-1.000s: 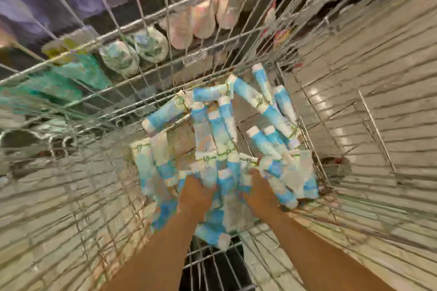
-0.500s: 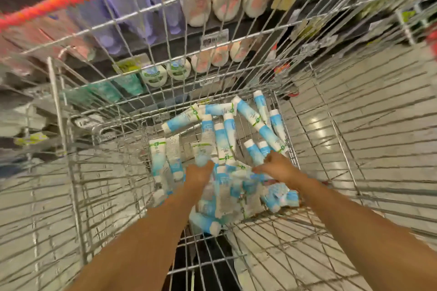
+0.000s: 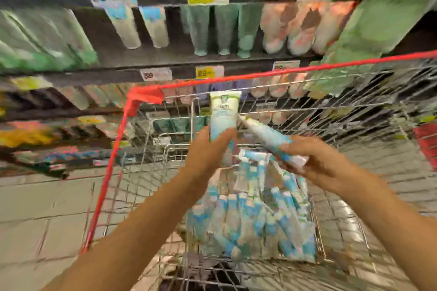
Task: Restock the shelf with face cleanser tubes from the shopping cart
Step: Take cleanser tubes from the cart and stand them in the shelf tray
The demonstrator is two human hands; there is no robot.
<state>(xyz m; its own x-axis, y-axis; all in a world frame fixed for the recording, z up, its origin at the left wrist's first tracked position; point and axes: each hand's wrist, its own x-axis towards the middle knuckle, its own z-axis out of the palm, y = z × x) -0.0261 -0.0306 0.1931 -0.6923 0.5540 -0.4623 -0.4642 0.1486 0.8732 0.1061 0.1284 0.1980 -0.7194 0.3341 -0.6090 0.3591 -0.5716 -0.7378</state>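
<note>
Your hands have lifted above the cart (image 3: 283, 73): left hand (image 3: 208, 157) grips an upright tube (image 3: 224, 113), right hand (image 3: 318, 162) a tilted tube (image 3: 264, 136). Probably light, squashy, slick; hold mid-body.

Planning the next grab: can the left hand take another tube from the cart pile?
Probably not: the left hand already grips an upright tube, though the pile lies uncovered below.
</note>
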